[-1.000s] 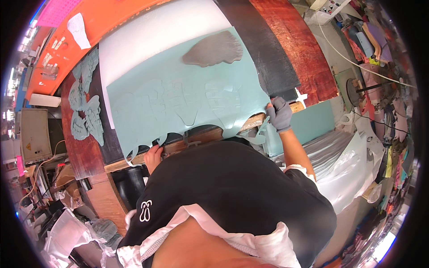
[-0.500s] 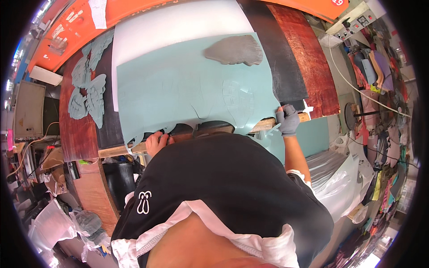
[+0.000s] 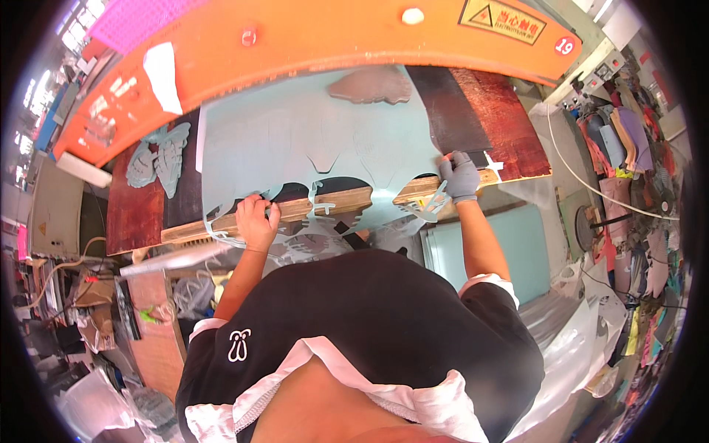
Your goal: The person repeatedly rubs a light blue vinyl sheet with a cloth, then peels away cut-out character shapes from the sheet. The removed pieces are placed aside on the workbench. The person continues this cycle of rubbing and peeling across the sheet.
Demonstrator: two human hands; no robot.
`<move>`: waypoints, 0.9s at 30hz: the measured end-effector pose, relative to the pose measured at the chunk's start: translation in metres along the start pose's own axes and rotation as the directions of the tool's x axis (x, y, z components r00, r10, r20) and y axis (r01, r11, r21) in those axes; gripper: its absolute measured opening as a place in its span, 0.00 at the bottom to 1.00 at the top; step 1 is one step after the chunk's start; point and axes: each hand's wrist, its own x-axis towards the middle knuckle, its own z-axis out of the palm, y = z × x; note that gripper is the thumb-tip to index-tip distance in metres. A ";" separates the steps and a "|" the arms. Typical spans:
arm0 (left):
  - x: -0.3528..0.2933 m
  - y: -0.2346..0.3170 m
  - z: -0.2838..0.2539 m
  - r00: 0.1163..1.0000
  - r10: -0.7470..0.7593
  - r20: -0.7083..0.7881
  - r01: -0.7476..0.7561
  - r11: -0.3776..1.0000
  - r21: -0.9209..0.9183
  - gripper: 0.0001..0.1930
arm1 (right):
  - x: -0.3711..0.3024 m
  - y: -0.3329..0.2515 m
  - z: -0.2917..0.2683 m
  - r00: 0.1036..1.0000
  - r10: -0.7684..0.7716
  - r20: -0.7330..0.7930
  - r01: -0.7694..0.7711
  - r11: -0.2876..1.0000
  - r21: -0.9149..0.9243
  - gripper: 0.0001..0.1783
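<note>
A thin teal sheet (image 3: 295,133) lies over the board and comes to its near wooden edge. Its near border is scalloped by cut-outs, and ragged strips hang down from it. My bare left hand (image 3: 257,221) has its fingers curled on the sheet's near left border. At the near right corner, my right hand (image 3: 460,177), in a grey glove with bare fingertips, pinches the sheet's edge. Curved cut lines mark the sheet near its middle. A brownish-grey rounded piece (image 3: 371,85) rests on the sheet's far part.
An orange machine beam (image 3: 325,37) spans the far side. Cut teal pieces (image 3: 159,164) lie on the left of the dark-red board (image 3: 136,218). Below the edge hangs cut scrap (image 3: 317,244); teal sheets (image 3: 491,244) are stacked at right, near clear plastic (image 3: 569,332).
My view has shifted, showing more of the orange beam, which now hides the far board and most of the white sheet. My torso is farther from the edge. Both hands stay at the sheet.
</note>
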 end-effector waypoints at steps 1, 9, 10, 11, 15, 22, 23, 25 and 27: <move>-0.001 0.000 0.001 1.000 -0.013 0.000 0.013 1.000 -0.008 0.08 | 0.003 0.000 -0.002 0.997 -0.062 -0.034 0.063 0.998 0.005 0.12; -0.007 0.000 0.004 0.999 -0.017 -0.049 0.017 1.000 -0.006 0.09 | 0.087 -0.075 -0.057 0.951 -0.292 -0.100 0.308 0.920 0.242 0.18; -0.003 -0.001 0.006 0.998 -0.017 -0.063 0.016 1.000 -0.018 0.09 | 0.108 -0.092 -0.064 0.966 -0.251 -0.057 0.254 0.895 0.366 0.17; -0.004 0.000 0.006 0.998 -0.016 -0.059 0.016 1.000 -0.003 0.09 | 0.124 -0.103 -0.068 0.974 -0.226 0.017 0.190 0.855 0.483 0.16; -0.003 -0.001 0.010 0.997 -0.037 -0.067 0.039 0.999 0.036 0.09 | 0.111 -0.094 -0.075 0.968 -0.141 0.209 -0.005 0.819 0.574 0.15; -0.003 -0.004 0.011 0.997 0.004 -0.074 -0.001 0.999 0.049 0.08 | 0.011 -0.007 -0.059 0.928 -0.373 0.011 0.373 0.927 -0.031 0.10; -0.003 -0.004 0.011 0.998 -0.007 -0.058 0.010 0.999 0.043 0.08 | 0.003 0.003 -0.058 0.950 -0.280 0.138 0.296 0.948 -0.113 0.09; -0.004 -0.004 0.011 0.998 0.001 -0.058 0.002 0.999 0.044 0.08 | 0.000 0.015 -0.048 0.918 -0.391 0.056 0.394 0.895 -0.207 0.11; -0.004 -0.003 0.010 0.999 0.002 -0.050 0.001 0.999 0.049 0.08 | 0.004 0.023 -0.037 0.912 -0.407 0.048 0.408 0.893 -0.191 0.14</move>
